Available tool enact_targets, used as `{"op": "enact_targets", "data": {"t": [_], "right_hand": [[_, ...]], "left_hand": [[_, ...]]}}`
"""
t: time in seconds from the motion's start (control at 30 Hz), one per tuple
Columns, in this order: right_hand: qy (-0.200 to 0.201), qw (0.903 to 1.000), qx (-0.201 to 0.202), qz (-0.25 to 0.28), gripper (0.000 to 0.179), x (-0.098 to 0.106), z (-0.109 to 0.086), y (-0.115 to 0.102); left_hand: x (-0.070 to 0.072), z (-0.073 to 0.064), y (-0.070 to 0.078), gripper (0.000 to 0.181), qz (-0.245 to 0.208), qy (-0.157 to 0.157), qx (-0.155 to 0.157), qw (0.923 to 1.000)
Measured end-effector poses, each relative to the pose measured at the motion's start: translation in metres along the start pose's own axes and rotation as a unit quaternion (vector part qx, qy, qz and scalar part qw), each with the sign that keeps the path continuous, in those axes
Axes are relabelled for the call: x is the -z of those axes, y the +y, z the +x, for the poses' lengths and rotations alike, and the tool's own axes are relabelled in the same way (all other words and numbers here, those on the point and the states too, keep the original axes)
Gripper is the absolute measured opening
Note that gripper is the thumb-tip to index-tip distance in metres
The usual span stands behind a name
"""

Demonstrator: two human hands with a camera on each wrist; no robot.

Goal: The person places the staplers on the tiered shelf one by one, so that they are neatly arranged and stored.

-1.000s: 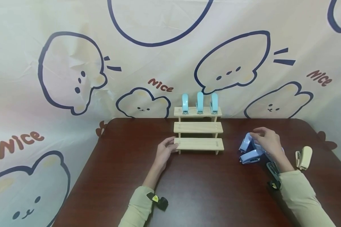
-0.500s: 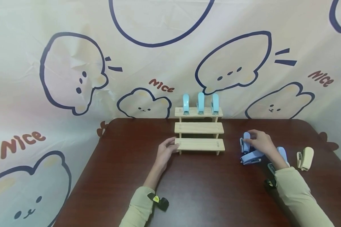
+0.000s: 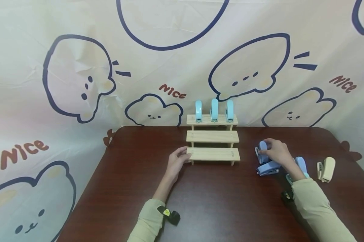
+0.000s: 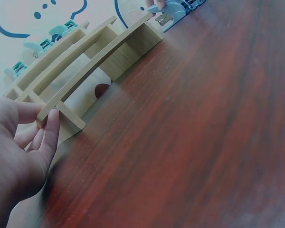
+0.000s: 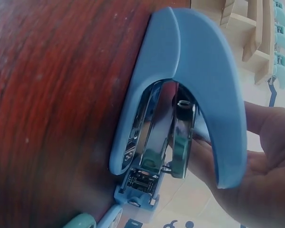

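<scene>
My left hand (image 3: 175, 163) pinches the left end of the lowest step of a small wooden three-step rack (image 3: 213, 154), thumb and fingers on the board in the left wrist view. My right hand (image 3: 279, 153) pinches a blue stapler (image 3: 262, 152) standing on the table to the right of the rack. Just in front lies a second blue stapler (image 3: 268, 168), which looms large in the right wrist view and partly hides my right hand (image 5: 270, 161). Three light-blue staplers (image 3: 214, 111) stand in a row on the rack's top step.
Beside my right forearm lie another blue stapler (image 3: 301, 165) and a teal one (image 3: 289, 179), both partly hidden. A cream stapler (image 3: 326, 169) lies farther right. The brown table (image 3: 218, 201) ends at a patterned cloth (image 3: 170, 67) behind the rack.
My right hand has drawn slightly left and down, and the blue stapler in it has turned from tilted to more upright beside the second one. The left hand stays on the rack.
</scene>
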State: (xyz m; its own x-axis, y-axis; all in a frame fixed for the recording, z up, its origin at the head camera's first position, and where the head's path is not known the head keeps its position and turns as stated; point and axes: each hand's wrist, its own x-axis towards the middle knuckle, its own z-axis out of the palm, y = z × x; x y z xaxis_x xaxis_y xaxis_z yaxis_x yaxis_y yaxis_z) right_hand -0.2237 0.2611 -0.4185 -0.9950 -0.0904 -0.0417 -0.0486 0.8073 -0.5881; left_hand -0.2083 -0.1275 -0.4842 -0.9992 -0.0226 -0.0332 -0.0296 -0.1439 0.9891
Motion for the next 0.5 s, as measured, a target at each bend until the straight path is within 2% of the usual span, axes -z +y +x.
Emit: {"op": "enact_targets", "data": {"t": [0.3, 0.5], "right_hand": [[0.052, 0.9986, -0.003, 0.006, 0.056, 0.006, -0.002, 0.001], [0.087, 0.9953, -0.011, 0.04, 0.058, 0.012, -0.005, -0.008]], "left_hand": [[-0.002, 0.0, -0.001, 0.048, 0.002, -0.001, -0.005, 1.0], [-0.001, -0.001, 0.0, 0.047, -0.002, 0.0, -0.004, 1.0]]}}
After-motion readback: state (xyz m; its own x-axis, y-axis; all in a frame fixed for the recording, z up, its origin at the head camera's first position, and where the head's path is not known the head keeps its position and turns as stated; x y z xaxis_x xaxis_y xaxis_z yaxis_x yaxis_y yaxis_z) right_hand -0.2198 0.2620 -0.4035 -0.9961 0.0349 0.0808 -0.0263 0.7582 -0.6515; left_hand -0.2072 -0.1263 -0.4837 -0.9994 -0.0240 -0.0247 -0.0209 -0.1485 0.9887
